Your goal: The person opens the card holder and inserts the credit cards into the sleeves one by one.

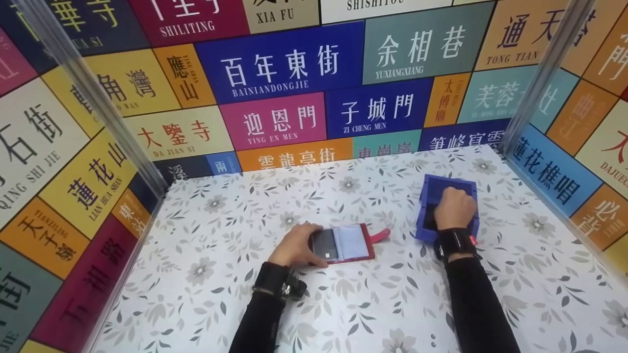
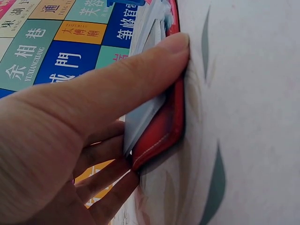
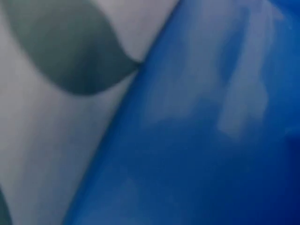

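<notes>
A red card holder (image 1: pixel 370 241) lies opened flat on the patterned table, with clear plastic sleeves (image 1: pixel 352 241) and a dark card on its left side. Its snap strap (image 1: pixel 380 236) sticks out to the right. My left hand (image 1: pixel 296 246) grips the holder's left end. In the left wrist view, the thumb (image 2: pixel 136 70) lies along the near red edge and the fingers are on the far side. My right hand (image 1: pixel 456 208) reaches down into a blue plastic bin (image 1: pixel 449 181), its fingertips hidden. The right wrist view shows only the bin's blue wall (image 3: pixel 187 140) up close.
The table is covered with a white floral sheet (image 1: pixel 216 294). Panels with coloured place-name signs (image 1: pixel 279 68) stand at the back and both sides, with clear corner strips (image 1: pixel 544 73) where they meet. Something dark, partly hidden, lies inside the bin beside the right hand.
</notes>
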A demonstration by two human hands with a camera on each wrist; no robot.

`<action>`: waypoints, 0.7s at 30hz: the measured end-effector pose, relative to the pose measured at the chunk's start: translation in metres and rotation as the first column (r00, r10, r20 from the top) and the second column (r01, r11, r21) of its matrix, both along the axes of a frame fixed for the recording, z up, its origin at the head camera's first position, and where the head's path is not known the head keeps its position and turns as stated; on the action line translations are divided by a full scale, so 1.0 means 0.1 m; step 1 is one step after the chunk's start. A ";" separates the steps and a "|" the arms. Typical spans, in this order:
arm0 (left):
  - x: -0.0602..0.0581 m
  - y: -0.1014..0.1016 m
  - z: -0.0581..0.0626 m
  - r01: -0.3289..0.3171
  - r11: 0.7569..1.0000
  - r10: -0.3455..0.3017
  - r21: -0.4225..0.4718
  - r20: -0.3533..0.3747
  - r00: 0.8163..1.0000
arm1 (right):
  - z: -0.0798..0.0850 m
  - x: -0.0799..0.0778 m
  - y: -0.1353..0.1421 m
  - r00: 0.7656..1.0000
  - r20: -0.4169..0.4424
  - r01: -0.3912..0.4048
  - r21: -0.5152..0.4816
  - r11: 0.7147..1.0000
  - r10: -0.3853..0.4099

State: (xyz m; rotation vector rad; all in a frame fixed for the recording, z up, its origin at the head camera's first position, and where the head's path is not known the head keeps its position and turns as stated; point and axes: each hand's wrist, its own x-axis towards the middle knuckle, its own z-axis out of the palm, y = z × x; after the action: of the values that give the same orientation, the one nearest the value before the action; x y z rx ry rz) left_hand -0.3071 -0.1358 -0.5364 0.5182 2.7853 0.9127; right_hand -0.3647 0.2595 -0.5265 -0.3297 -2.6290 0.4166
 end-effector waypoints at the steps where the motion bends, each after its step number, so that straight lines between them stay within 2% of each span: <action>1: 0.00 0.00 0.00 0.001 1.000 -0.001 0.002 0.000 1.000 | 0.01 0.00 0.00 1.000 0.002 0.012 0.004 1.000 -0.012; 6: 0.00 0.00 0.01 0.014 1.000 -0.014 -0.010 -0.016 1.000 | 0.14 0.02 -0.01 0.998 0.003 0.064 -0.016 0.998 -0.064; 10: -0.01 0.00 0.02 0.015 1.000 -0.016 -0.022 -0.019 1.000 | 0.31 0.03 -0.02 0.997 -0.012 0.080 -0.122 0.989 -0.082; 13: -0.01 0.00 0.03 0.015 1.000 -0.016 -0.019 -0.020 1.000 | 0.41 0.03 -0.02 0.995 -0.063 0.053 -0.261 0.964 -0.072; 16: 0.00 0.00 0.02 0.010 1.000 -0.010 -0.015 -0.013 1.000 | 0.43 0.04 0.00 0.988 -0.146 -0.017 -0.383 0.924 -0.042; 19: 0.01 0.00 0.01 0.001 1.000 -0.001 -0.009 0.001 1.000 | 0.41 0.07 0.02 0.982 -0.189 -0.064 -0.433 0.899 -0.021; 21: 0.01 0.00 0.01 -0.004 1.000 0.004 -0.009 0.007 1.000 | 0.41 0.08 0.03 0.984 -0.177 -0.072 -0.449 0.890 -0.010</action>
State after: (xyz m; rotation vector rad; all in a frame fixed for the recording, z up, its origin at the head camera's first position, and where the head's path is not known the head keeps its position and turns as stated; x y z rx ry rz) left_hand -0.3063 -0.1356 -0.5356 0.5069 2.7838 0.9000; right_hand -0.3568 0.2630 -0.4852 -0.3781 -2.3421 1.0312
